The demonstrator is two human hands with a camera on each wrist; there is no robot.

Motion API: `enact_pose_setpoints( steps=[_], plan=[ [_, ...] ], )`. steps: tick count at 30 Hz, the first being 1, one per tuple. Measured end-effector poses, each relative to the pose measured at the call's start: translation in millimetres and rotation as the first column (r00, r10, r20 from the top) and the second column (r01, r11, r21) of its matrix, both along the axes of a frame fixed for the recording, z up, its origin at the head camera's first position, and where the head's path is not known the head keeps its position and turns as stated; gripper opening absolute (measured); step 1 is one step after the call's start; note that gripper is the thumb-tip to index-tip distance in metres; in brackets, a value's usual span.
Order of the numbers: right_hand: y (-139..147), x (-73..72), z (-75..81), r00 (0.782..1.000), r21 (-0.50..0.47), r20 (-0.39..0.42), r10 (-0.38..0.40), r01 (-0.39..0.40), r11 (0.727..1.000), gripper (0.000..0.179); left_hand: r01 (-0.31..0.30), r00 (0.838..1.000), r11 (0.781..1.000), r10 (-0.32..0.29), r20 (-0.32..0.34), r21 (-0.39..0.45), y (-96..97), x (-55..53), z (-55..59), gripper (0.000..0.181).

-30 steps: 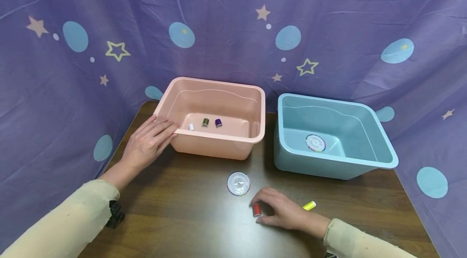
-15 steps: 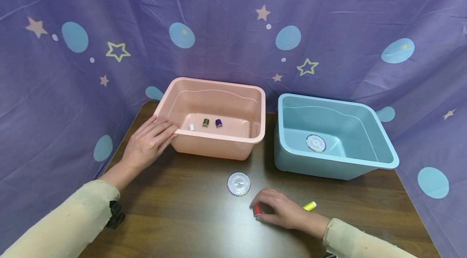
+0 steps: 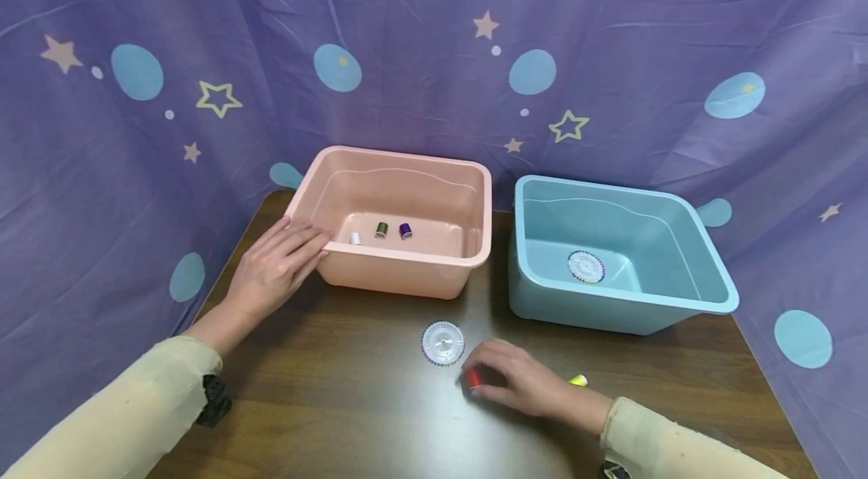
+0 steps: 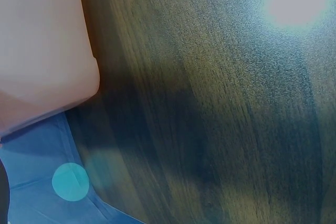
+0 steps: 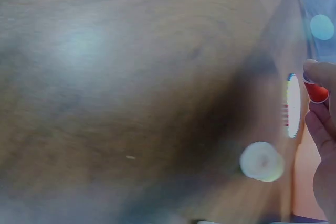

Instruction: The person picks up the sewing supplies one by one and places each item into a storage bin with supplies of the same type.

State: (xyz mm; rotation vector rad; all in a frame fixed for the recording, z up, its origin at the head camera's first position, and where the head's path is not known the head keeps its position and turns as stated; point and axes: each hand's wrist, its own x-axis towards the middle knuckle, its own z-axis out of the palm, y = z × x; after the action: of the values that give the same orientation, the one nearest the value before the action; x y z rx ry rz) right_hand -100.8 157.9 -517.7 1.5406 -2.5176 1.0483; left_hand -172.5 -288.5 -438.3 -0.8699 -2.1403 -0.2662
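My right hand (image 3: 515,379) pinches a red thread spool (image 3: 474,378) between thumb and fingers; in the right wrist view the red spool (image 5: 317,93) shows between the fingertips. Just left of this hand lies a round, clear pin wheel (image 3: 443,343) with coloured pin heads around its edge. A yellow thread spool (image 3: 579,380) is partly hidden behind the right wrist. My left hand (image 3: 274,268) rests on the front left corner of the pink basin (image 3: 400,257), its fingers lying over the rim and its thumb hidden. The left wrist view does not show the left fingers.
White (image 3: 356,238), olive green (image 3: 382,230) and purple (image 3: 405,230) thread spools lie in the pink basin. To its right stands a blue basin (image 3: 610,302) with another pin wheel (image 3: 586,266) inside. A purple patterned curtain (image 3: 434,35) hangs behind the wooden table (image 3: 339,388).
My right hand has closed its fingers on the red spool and moved slightly up and away with it. The left hand stays on the pink basin's rim.
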Motion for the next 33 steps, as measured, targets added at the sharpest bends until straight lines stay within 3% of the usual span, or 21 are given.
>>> enact_pose_setpoints(
  steps=[19,33],
  plan=[
    [-22,-19.7,50.4,0.993,-0.087,-0.110,0.031,-0.040,0.995,0.041,-0.014,0.999,1.000,0.015,0.030,-0.021,-1.1,1.5,2.2,0.043],
    [-39,-26.4,95.0,0.999,-0.152,0.022,-0.043,0.046,0.987,0.039,-0.004,1.000,1.000,0.005,0.008,-0.019,-1.5,1.3,1.7,0.043]
  ],
)
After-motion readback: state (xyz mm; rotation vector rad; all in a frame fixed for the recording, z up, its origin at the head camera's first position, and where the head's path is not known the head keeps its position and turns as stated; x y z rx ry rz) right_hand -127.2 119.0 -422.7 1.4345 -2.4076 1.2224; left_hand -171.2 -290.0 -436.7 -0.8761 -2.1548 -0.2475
